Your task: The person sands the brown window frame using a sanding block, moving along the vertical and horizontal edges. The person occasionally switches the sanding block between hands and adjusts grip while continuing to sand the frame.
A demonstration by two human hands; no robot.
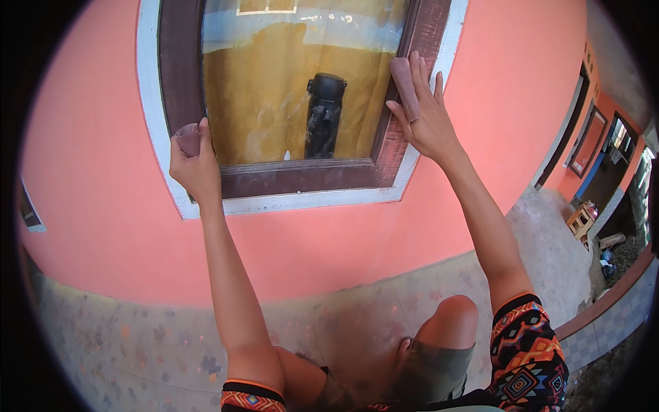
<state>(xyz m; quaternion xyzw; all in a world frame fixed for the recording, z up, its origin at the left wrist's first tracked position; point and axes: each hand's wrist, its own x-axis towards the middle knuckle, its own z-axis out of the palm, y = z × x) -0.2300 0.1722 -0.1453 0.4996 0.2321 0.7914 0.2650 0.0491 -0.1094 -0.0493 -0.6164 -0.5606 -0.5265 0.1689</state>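
A dark brown wooden window frame [292, 180] with a white border is in front of me. My left hand [195, 168] is at the frame's lower left side, pinching a curled purple-brown piece of sandpaper [187, 140] between thumb and fingers. Higher up, on the right side of the frame, my right hand [431, 123] presses a folded strip of sandpaper [405, 86] against the wood, its fingers mostly stretched along it. The wood beside and below this hand looks scuffed and paler. Sandpaper undersides are hidden.
A black flask [325, 117] stands behind the window glass [254, 103], which reflects light. Pink wall [309, 254] surrounds the window. My bent knee [453, 316] is above the stained floor [151, 343]. A wooden stool [582, 221] stands far right, near doorways.
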